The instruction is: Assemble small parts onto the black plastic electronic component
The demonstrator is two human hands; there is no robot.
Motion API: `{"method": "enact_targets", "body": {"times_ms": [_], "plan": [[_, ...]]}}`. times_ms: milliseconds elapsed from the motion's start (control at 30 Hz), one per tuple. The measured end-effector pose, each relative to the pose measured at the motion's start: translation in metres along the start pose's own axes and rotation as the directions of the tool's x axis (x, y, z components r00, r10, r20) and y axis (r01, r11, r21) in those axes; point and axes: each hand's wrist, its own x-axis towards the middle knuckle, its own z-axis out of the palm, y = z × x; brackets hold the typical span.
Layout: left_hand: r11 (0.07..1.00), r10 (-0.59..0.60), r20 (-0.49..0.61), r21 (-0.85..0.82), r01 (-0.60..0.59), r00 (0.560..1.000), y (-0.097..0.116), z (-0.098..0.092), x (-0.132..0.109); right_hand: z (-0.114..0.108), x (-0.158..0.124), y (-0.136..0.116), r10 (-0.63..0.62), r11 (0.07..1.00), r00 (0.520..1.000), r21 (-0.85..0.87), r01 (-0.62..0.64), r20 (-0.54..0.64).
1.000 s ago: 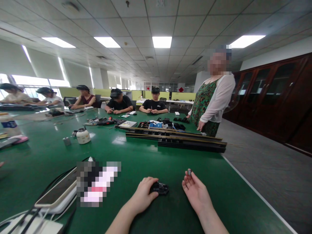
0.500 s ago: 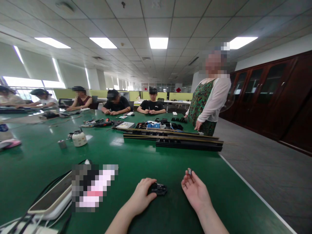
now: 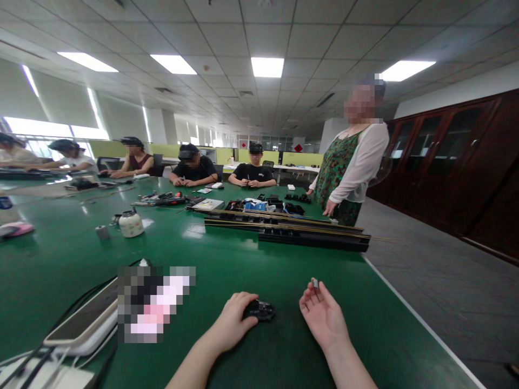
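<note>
On the green table [image 3: 227, 270], my left hand [image 3: 233, 323] grips the left end of a small black part [image 3: 263, 310] between thumb and fingers. The part lies flat, with fine, partly shiny detail on top; its exact kind cannot be made out. To the right of it, my right hand [image 3: 324, 313] is turned palm up, pinching a small grey metal-looking piece [image 3: 315, 283] between thumb and index finger. The other fingers of that hand are loosely curled. A gap separates the grey piece from the black part.
Long black rails [image 3: 314, 241] with thin brass-coloured rods lie across the table ahead. A phone [image 3: 87, 319] with cables and a pixelated item [image 3: 158, 305] are at left. Beyond them stand a white jar [image 3: 131, 224] and a grey cylinder [image 3: 102, 232]. A person [image 3: 348, 162] stands at right; several others sit opposite.
The view has shifted slightly. Both hands keep their hold on the black part and the grey piece, with hardly any movement.
</note>
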Motion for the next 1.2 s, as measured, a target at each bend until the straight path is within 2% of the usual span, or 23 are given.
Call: {"method": "enact_targets", "body": {"times_ms": [567,733,867,1067,1200], "plan": [[0.999,0.011,-0.006,0.034,-0.011,1.0,0.0,0.001,0.0,0.003,-0.001,0.011,0.041,0.997,0.999,-0.061,-0.04,0.016],[0.999,0.012,-0.015,0.041,-0.011,1.0,0.002,0.001,0.0,0.005,-0.003,0.017,0.047,0.99,0.999,-0.131,-0.043,0.028],[0.999,0.021,-0.024,0.038,-0.02,1.0,0.004,0.0,0.0,0.006,-0.005,0.023,0.004,0.969,0.998,-0.247,0.014,0.069],[0.999,0.021,-0.03,0.041,-0.019,0.999,0.004,0.001,-0.001,0.009,-0.009,0.036,-0.08,0.867,0.988,-0.479,0.135,0.135],[0.999,0.029,-0.03,0.039,-0.028,0.999,0.002,0.002,-0.001,0.011,-0.011,0.045,-0.121,0.707,0.969,-0.667,0.235,0.214]]}}
